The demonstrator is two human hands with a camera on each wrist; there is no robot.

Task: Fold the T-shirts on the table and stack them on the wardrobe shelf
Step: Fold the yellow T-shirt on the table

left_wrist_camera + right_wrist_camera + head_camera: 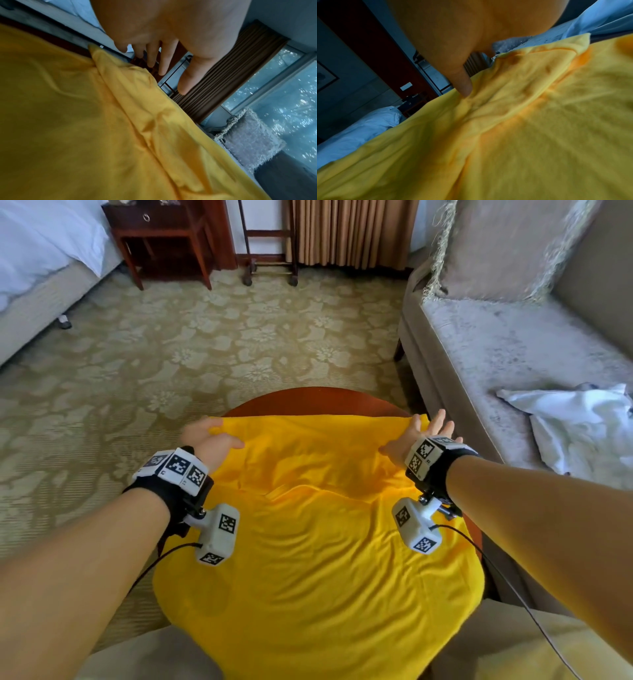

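Note:
A yellow T-shirt lies spread over the round brown table, its far part folded over towards me. My left hand hovers at the fold's far left corner. The left wrist view shows its fingers straight and clear of the cloth. At the far right corner is my right hand, fingers stretched out past the edge. Its thumb presses on the cloth. A crumpled white T-shirt lies on the sofa seat.
A grey sofa with a fringed cushion stands close to the table's right. Patterned carpet stretches beyond. At the back are a bed, a dark wooden nightstand, a wheeled rack and curtains.

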